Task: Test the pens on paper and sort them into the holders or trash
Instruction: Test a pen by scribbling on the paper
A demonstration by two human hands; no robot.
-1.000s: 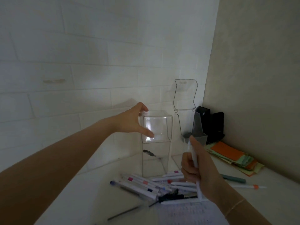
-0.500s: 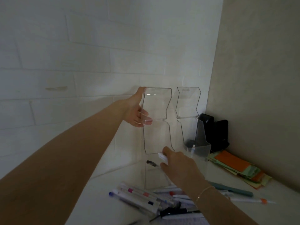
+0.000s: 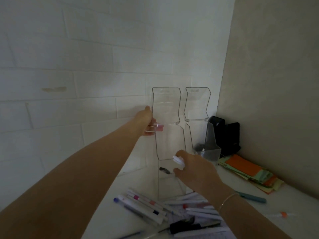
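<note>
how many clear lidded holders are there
2: one clear holder whose lid the left hand grips, the second holder just right of it, lid up.

White pen (image 3: 178,160) mostly hidden inside right hand (image 3: 196,171)

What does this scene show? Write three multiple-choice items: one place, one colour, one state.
1. The slim white plastic pen is: A) in the right hand at the left clear acrylic holder; B) on the floor; C) in a drawer.
2. The top sheet of the paper stack is: A) blue; B) orange; C) black.
3. That holder's hinged clear lid is: A) shut; B) held up by the left hand; C) detached.
Key: A, fingers curl round it; B, orange lies uppermost; B, fingers pinch its edge.
</note>
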